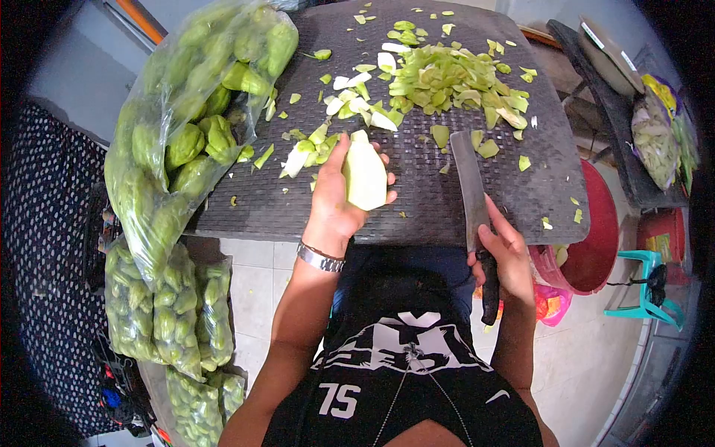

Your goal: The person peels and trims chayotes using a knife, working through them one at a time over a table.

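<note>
A peeled, pale green chayote (pixel 366 173) lies in my left hand (pixel 333 195), its fingers wrapped round the far side, over the near part of the dark woven table (pixel 417 216). My right hand (pixel 509 257) grips a large knife (pixel 469 186) by its black handle, the blade pointing up and away over the table's front edge. Just beyond my left hand are pale peel strips (pixel 302 155). Farther back sits a wide heap of green peelings (pixel 447 78). Unpeeled green chayotes (pixel 186 145) fill an open clear plastic bag at the table's left.
More bagged chayotes (pixel 167 313) stand below the table at left. A red tub (pixel 596 231) is by the right edge, with a turquoise stool (pixel 640 290) beyond it. At far right, a dark side table (pixel 618 141) holds a bag of vegetables (pixel 655 134).
</note>
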